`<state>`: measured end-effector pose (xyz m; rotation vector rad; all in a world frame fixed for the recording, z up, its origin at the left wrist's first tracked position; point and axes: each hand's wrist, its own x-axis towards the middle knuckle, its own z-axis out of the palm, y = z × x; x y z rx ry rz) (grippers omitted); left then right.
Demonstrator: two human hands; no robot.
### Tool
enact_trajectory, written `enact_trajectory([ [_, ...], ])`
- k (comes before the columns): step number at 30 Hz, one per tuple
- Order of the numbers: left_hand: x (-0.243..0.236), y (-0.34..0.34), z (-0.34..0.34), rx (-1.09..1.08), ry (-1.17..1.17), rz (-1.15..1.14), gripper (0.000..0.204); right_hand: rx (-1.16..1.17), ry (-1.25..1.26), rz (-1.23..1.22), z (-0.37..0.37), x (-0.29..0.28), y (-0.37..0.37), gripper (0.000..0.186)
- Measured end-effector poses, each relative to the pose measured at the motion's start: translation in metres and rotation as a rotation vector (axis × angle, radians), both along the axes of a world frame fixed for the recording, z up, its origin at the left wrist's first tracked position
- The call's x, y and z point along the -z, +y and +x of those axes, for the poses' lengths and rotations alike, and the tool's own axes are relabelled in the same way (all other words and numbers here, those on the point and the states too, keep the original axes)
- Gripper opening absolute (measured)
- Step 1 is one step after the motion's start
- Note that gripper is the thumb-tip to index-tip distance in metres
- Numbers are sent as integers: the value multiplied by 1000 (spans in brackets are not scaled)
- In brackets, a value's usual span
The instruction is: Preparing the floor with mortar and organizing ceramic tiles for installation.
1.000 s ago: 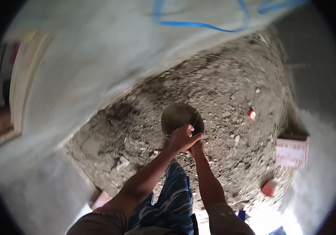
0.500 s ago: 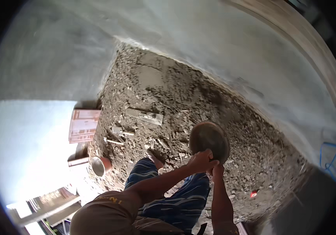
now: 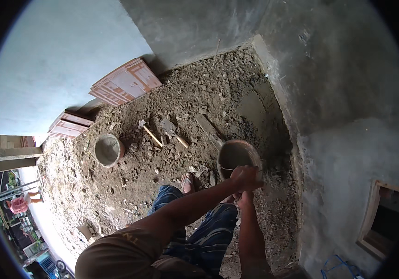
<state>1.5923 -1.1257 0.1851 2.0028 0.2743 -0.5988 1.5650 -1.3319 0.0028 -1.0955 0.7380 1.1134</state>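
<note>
In front of my legs hangs or rests a bucket (image 3: 237, 151), its round mouth turned up toward me; whether it touches the ground I cannot tell. A thin wire handle crosses its near side. My left hand (image 3: 246, 178) is closed around the handle at the bucket's near rim. Just below, against the left one, my right hand (image 3: 244, 199) is closed too; its fingers are partly hidden and it seems to grip the same handle. Touching or just beyond the bucket's far rim in view lies a flat wooden board (image 3: 208, 130) on the rubble.
Left of the board lie a trowel (image 3: 175, 133) and a hammer (image 3: 151, 134). A second bucket (image 3: 121, 151) holding grey material stands farther left. Boxes (image 3: 132, 80) lean against the wall. Wet mortar (image 3: 254, 108) covers ground near the corner. A person (image 3: 19, 204) is far left.
My view has swung left, bringing the boxes, tools and second bucket further into sight. Both hands stay closed at the bucket, which has turned so its inside shows differently.
</note>
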Motion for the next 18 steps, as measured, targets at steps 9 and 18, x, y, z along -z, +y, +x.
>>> enact_trajectory([
  [9,40,160,-4,-252,-125,228,60,-101,19,-6,17,21,269,26],
  [18,129,269,-119,-1084,-68,-122,69,73,97,-191,122,37,326,30],
])
